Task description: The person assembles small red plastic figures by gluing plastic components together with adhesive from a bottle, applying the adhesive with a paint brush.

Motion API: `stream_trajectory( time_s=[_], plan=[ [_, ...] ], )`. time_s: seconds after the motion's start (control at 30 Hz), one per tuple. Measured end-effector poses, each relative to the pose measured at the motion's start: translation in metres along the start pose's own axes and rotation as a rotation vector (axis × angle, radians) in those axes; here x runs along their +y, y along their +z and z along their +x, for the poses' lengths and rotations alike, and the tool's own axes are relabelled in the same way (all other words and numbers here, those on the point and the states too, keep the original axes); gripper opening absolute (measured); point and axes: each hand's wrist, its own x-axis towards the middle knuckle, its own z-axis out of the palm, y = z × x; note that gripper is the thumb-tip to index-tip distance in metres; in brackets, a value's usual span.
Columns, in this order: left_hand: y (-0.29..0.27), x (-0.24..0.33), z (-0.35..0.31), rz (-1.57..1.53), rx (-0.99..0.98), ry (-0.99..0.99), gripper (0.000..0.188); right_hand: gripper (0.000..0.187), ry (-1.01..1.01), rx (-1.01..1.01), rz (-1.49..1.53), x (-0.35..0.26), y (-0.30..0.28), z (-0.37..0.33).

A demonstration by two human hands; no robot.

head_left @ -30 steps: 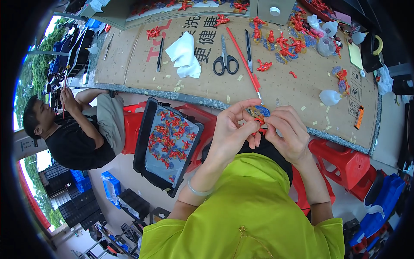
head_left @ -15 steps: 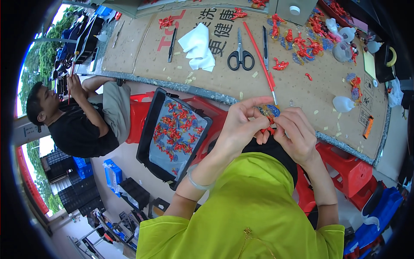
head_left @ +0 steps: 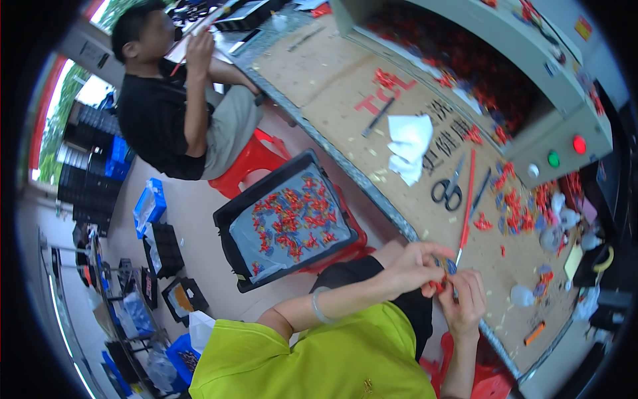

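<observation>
Between my hands, at the table's near edge, is a small red and blue figurine (head_left: pixel 449 265), partly covered by my fingers. My left hand (head_left: pixel 413 271) pinches it from the left with its index finger stretched along the top. On the other side, the bent fingers of my right hand (head_left: pixel 467 300) close on its lower part. A thin brush with a red handle (head_left: pixel 468 199) lies on the table, its tip close to my left fingertips. Left of my arm, a black tray (head_left: pixel 234 256) lined with a pale sheet holds many similar figurines.
The cardboard-covered table (head_left: pixel 312 86) carries scissors (head_left: pixel 446 195), a white cloth (head_left: pixel 408 146), a dark slim tool (head_left: pixel 481 191), a white bottle (head_left: pixel 522 295) and an orange cutter (head_left: pixel 534 333). A grey machine (head_left: pixel 565 146) stands behind. At left, a person (head_left: pixel 166 120) sits holding a brush.
The view has swung left and back, bringing the machine's opening and more of the tray into sight. Both hands still hold the figurine, slightly shifted between the fingers.
</observation>
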Motion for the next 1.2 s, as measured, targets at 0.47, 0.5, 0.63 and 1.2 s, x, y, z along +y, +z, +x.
stream_trajectory(
  time_s=[0.47, 0.5, 0.63, 1.2],
  plan=[
    [-0.007, -0.005, -0.004, -0.114, -0.041, 0.099, 0.039, 0.027, -0.035, -0.088, -0.045, -0.014, -0.004, 0.015],
    [-0.008, -0.005, -0.005, -0.117, -0.034, 0.108, 0.039, 0.027, -0.044, -0.093, -0.041, -0.015, -0.003, 0.016],
    [-0.014, -0.006, -0.005, -0.143, -0.039, 0.12, 0.039, 0.024, -0.023, -0.101, -0.044, -0.017, 0.002, 0.02],
    [-0.02, -0.01, -0.01, -0.201, -0.05, 0.12, 0.041, 0.023, -0.057, -0.119, -0.062, -0.03, 0.005, 0.025]
  ],
)
